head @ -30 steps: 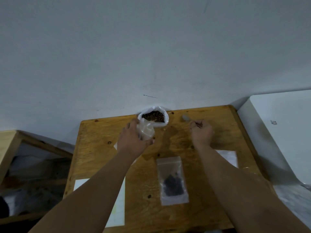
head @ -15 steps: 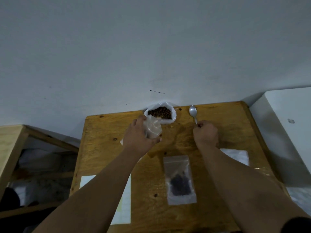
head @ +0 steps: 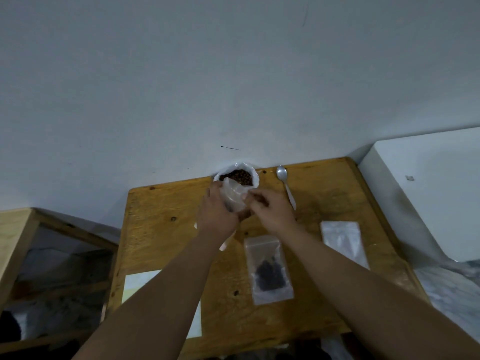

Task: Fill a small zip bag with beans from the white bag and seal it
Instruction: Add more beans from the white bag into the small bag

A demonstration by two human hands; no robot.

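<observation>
1. Standing at the lower left of the frame, a wooden shelf (head: 18, 245) adjoins the table (head: 161, 229), where a paper sheet (head: 137, 284) lies near the front edge.
2. Left of centre, the left hand (head: 217, 216) grips the small zip bag (head: 233, 198) as it did half a second ago, fingers curled round its left side.
3. The small zip bag is clear and upright, held above the table at upper centre. Its open mouth sits just in front of the white bag (head: 255, 178), which stands against the wall with brown beans (head: 239, 175) showing. Whether the small bag holds any beans cannot be told.
4. The right hand (head: 272, 214) has moved left from the spoon to the small bag. Its fingers are curled, with thumb and forefinger pinching the bag's right rim.
5. Below it, a filled zip bag (head: 268, 268) lies flat with dark contents.
6. The spoon (head: 285, 185), held by its handle a moment ago, now lies free on the table, bowl toward the wall.
7. Further right lie empty zip bags (head: 342, 242), and beyond the table edge is a white box (head: 428, 190).
</observation>
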